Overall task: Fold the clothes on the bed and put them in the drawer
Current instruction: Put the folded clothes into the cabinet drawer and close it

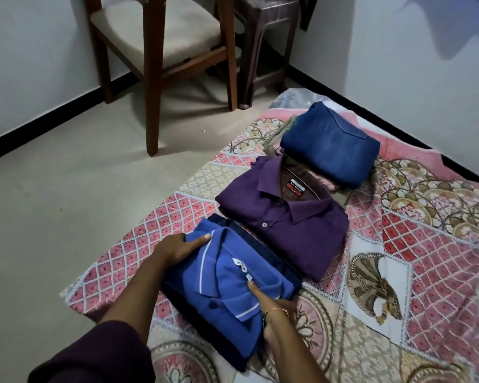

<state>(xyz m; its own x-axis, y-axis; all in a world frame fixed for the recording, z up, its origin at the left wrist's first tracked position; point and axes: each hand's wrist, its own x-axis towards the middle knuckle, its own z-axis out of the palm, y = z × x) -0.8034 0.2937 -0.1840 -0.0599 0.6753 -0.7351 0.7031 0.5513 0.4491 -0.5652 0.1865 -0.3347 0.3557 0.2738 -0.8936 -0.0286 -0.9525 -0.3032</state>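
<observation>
Both hands are on the folded blue polo shirt, which sits at the near end of a row of clothes on the patterned bedsheet. The left hand grips the shirt's left edge, thumb lying across the top beside the collar, the other fingers tucked out of sight under the fabric. The right hand clasps the near right edge, thumb stretched up over the cloth toward the small white label, the remaining fingers hidden beneath; a thin gold bangle circles that wrist. A dark maroon sleeve covers the left forearm at the bottom of the view.

Under the polo there's a dark navy folded garment, its edge peeking out on the far and right sides. Just beyond, touching that navy edge, lies a folded purple shirt, collar facing up, a label showing inside the neck. Farther still, folded blue jeans rest on other folded pieces, overlapping the purple shirt's far edge.

On the tiled floor to the far left stands a wooden chair with a pale cushioned seat, and next to it on the right, a dark stool against the white wall.
</observation>
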